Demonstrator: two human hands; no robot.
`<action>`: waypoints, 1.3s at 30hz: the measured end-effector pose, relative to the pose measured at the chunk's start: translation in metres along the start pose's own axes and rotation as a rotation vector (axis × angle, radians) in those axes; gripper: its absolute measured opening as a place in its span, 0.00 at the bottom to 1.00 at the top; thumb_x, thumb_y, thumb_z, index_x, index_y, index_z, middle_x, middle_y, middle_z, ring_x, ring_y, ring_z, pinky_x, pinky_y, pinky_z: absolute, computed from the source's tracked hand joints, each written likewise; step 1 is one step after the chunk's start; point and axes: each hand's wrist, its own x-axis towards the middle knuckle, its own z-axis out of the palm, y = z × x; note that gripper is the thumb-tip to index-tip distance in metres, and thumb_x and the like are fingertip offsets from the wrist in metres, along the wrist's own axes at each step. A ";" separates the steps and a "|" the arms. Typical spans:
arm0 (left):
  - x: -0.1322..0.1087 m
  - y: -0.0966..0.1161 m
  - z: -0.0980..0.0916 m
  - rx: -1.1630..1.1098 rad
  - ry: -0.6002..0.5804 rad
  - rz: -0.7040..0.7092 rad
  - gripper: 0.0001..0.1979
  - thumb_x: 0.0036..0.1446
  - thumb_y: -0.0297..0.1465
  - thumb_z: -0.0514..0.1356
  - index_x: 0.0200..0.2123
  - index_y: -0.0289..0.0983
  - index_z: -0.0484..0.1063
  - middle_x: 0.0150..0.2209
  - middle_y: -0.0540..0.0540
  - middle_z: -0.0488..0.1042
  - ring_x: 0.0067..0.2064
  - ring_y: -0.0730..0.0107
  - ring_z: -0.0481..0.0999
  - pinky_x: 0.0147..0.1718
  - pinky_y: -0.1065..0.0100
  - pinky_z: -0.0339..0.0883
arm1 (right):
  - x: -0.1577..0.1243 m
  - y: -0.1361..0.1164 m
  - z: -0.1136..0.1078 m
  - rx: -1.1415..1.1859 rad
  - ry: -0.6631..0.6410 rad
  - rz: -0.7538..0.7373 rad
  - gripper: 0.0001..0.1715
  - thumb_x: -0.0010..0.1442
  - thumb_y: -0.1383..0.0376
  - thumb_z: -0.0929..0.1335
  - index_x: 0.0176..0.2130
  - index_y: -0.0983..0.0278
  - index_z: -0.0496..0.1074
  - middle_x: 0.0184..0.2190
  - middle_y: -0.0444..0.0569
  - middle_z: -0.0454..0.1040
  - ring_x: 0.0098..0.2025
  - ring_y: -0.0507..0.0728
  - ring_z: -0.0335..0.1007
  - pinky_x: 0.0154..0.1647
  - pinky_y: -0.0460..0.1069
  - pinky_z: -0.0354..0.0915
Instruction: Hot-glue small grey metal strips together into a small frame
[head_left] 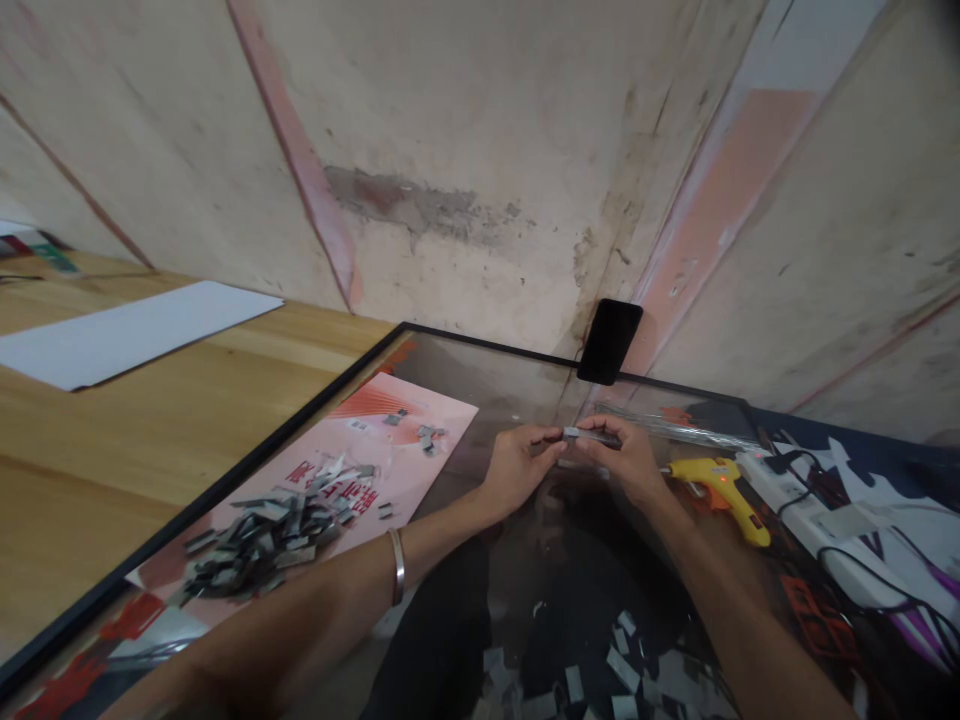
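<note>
Over the dark glass tabletop, my left hand [517,468] and my right hand [631,460] meet, fingertips almost touching. Both are closed in a pinch on a small grey rectangular piece [571,433]. A thin dark strip runs along my right fingers; whether it joins the piece I cannot tell. Left of my hands, a pile of small grey and black pieces [277,535] covers part of a pink printed sheet [442,410]. More loose light-grey pieces [622,670] lie near the front edge, below my hands.
A yellow glue gun [716,480] lies right of my right hand, beside a white power strip [795,510] with cables. Clear plastic sticks [675,430] lie behind it. A black phone [610,342] leans on the wall. White paper [142,330] rests on the wooden table at left.
</note>
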 end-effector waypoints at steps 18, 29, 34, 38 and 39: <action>0.000 -0.002 0.001 -0.008 0.008 0.009 0.11 0.54 0.33 0.62 0.40 0.36 0.78 0.39 0.42 0.80 0.40 0.65 0.78 0.41 0.65 0.72 | -0.001 0.002 -0.001 -0.051 0.024 0.005 0.17 0.49 0.56 0.73 0.36 0.63 0.76 0.31 0.46 0.76 0.33 0.55 0.69 0.36 0.49 0.64; 0.000 -0.002 0.000 -0.008 -0.003 0.009 0.12 0.55 0.34 0.62 0.41 0.35 0.77 0.40 0.42 0.79 0.41 0.64 0.78 0.42 0.64 0.72 | -0.002 0.002 0.000 -0.037 0.027 0.016 0.18 0.49 0.55 0.72 0.37 0.63 0.76 0.30 0.46 0.76 0.31 0.55 0.70 0.34 0.48 0.64; 0.000 -0.002 0.000 0.008 -0.016 0.014 0.12 0.55 0.34 0.61 0.41 0.36 0.77 0.39 0.43 0.79 0.40 0.65 0.77 0.41 0.65 0.71 | -0.002 0.001 0.000 -0.032 0.021 0.019 0.18 0.49 0.55 0.72 0.37 0.63 0.76 0.31 0.47 0.76 0.32 0.55 0.70 0.34 0.48 0.64; 0.000 -0.001 -0.001 0.006 -0.023 0.012 0.11 0.55 0.34 0.61 0.40 0.37 0.77 0.39 0.44 0.79 0.40 0.65 0.77 0.41 0.66 0.71 | -0.001 0.001 0.000 -0.028 0.017 0.017 0.18 0.49 0.55 0.72 0.37 0.64 0.76 0.30 0.47 0.76 0.31 0.54 0.69 0.33 0.48 0.64; 0.000 -0.001 -0.001 0.001 -0.022 0.012 0.11 0.55 0.34 0.61 0.40 0.37 0.77 0.39 0.44 0.79 0.40 0.65 0.77 0.41 0.66 0.71 | -0.001 0.000 0.000 -0.032 0.021 0.013 0.18 0.49 0.55 0.72 0.37 0.64 0.76 0.30 0.46 0.76 0.31 0.54 0.69 0.33 0.48 0.64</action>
